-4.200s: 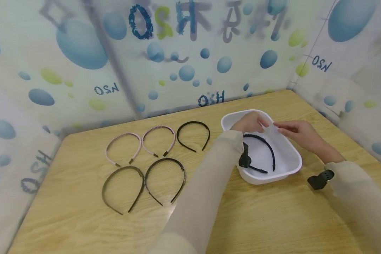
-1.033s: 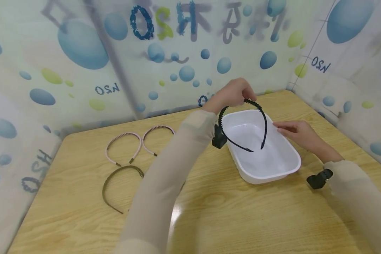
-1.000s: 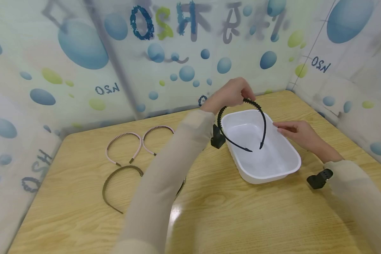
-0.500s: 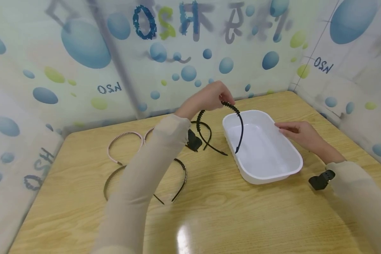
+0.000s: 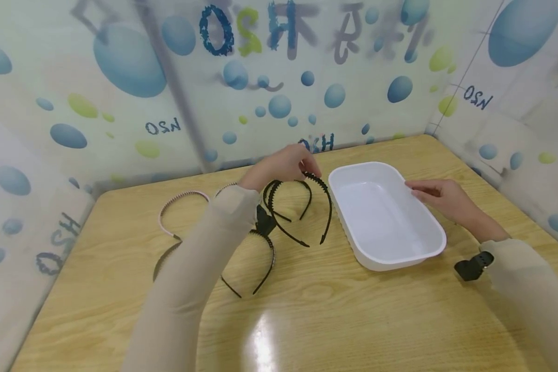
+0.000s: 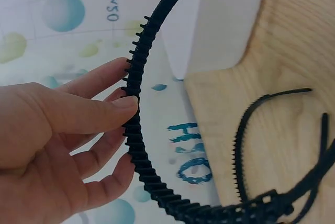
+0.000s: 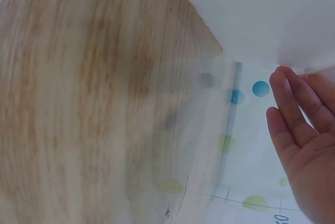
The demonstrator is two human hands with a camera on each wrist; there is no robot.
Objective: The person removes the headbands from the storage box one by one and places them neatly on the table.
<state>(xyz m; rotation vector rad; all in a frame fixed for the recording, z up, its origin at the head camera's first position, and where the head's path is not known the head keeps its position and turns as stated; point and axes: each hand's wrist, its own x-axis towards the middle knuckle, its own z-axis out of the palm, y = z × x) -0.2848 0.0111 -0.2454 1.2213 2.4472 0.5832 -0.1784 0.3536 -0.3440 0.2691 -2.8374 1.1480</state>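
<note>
In the head view my left hand (image 5: 285,164) pinches the toothed top of a black headband (image 5: 326,194), whose two ends hang down just left of the basin. The left wrist view shows the thumb and fingers of that hand on either side of the band's comb teeth. A second black headband (image 5: 309,199) lies on the table behind the held one. My right hand (image 5: 451,199) pinches the right rim of the white plastic basin (image 5: 434,219); in the right wrist view its fingertips meet the basin's outer side.
On the table (image 5: 335,320), left of the basin, lie a pink headband (image 5: 163,209), another pink one (image 5: 223,188) mostly behind the left arm, a brown one (image 5: 160,261) and a dark one (image 5: 272,263). A patterned curtain (image 5: 260,62) stands behind the table.
My left hand has lifted the black headband out of the basin, carried it left and lowered it toward the table. The right hand has stayed at the basin's rim.
</note>
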